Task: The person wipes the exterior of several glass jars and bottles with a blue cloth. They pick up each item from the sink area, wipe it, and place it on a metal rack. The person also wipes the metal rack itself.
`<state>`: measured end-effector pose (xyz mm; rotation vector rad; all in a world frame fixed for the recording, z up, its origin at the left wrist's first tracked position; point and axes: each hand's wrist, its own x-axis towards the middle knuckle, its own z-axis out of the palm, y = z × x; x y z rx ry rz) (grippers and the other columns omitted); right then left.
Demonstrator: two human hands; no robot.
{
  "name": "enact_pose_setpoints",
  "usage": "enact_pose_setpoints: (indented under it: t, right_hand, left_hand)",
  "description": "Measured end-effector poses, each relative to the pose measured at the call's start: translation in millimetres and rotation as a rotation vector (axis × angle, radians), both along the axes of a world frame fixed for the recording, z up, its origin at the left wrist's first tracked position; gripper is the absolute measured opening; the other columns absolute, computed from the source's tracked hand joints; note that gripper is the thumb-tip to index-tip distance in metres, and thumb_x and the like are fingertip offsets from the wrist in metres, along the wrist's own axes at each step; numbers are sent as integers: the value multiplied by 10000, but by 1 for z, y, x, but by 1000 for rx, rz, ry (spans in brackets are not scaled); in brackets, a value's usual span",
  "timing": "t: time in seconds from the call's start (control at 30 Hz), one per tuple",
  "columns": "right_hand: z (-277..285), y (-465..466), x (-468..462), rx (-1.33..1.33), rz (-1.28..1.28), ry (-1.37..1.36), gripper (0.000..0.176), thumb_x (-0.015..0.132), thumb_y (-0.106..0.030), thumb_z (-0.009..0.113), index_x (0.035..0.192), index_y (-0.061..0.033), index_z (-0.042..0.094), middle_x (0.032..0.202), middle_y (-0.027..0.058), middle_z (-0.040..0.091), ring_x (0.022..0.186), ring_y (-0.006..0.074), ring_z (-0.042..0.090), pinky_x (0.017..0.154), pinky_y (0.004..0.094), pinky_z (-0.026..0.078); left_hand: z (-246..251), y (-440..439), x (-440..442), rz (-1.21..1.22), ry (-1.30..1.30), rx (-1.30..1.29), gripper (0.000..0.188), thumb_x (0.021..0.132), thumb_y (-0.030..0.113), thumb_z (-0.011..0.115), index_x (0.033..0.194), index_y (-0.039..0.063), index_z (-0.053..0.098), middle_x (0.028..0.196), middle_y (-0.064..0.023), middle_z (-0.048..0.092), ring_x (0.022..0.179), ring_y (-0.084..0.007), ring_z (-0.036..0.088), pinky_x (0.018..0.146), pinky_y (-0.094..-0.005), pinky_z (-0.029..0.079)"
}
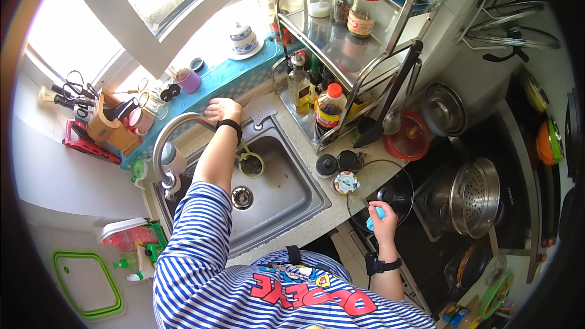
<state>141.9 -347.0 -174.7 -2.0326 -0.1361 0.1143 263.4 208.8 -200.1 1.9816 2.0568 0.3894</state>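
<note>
My left hand [224,110] reaches over the back rim of the stainless steel sink [279,210], beside the arched faucet [176,121]. Its fingers are spread, palm up, with nothing seen in them. A small green strainer [251,165] with dark matter inside sits in the basin under that forearm, near the drain [242,198]. My right hand [384,221] is closed around a crumpled blue cloth [375,219] over the glass lid [397,192] at the counter's edge. Close to it stand a jar with a patterned lid [345,183] and two black-capped jars [327,165].
A knife block [107,125], a purple cup [188,81] and a blue-and-white lidded pot [243,40] line the window sill. The metal rack [329,50] holds jars and bottles. At right are a steamer pot [475,198], a red-rimmed bowl [406,137] and a frying pan [473,265].
</note>
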Motion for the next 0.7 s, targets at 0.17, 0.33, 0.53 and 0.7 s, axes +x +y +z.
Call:
enact_pose_setpoints:
  t: [0.17, 0.33, 0.53, 0.7]
  right_hand:
    - [1, 7, 1, -2, 21, 1, 106, 856, -85, 705, 933, -12, 704, 895, 104, 715, 851, 228, 679, 791, 328, 514]
    - [8, 12, 7, 0, 25, 14, 108, 864, -88, 698, 934, -5, 697, 906, 109, 714, 865, 228, 677, 803, 327, 511]
    - [8, -10, 5, 10, -34, -12, 131, 872, -105, 698, 951, 0, 695, 935, 109, 720, 887, 239, 674, 828, 333, 508]
    - [-4, -32, -8, 20, -111, 61, 134, 877, -114, 698, 951, -2, 693, 946, 107, 723, 901, 237, 677, 834, 331, 508]
  left_hand:
    - [92, -73, 16, -587, -520, 507, 630, 799, 178, 686, 1330, -60, 444, 1323, -239, 483, 1320, -373, 397, 1077, -516, 310]
    - [214, -167, 66, -1418, -1135, 272, 510, 808, 165, 713, 1267, 31, 537, 1304, -197, 515, 1164, -383, 536, 1013, -444, 439]
    - [267, -205, 140, -1591, -693, 603, 685, 753, 301, 775, 1356, 112, 511, 1363, -242, 472, 1270, -440, 411, 1036, -526, 401]
    - [262, -215, 149, -1440, -859, 625, 480, 768, 251, 765, 1177, 75, 588, 1029, -188, 676, 1003, -367, 601, 887, -472, 470]
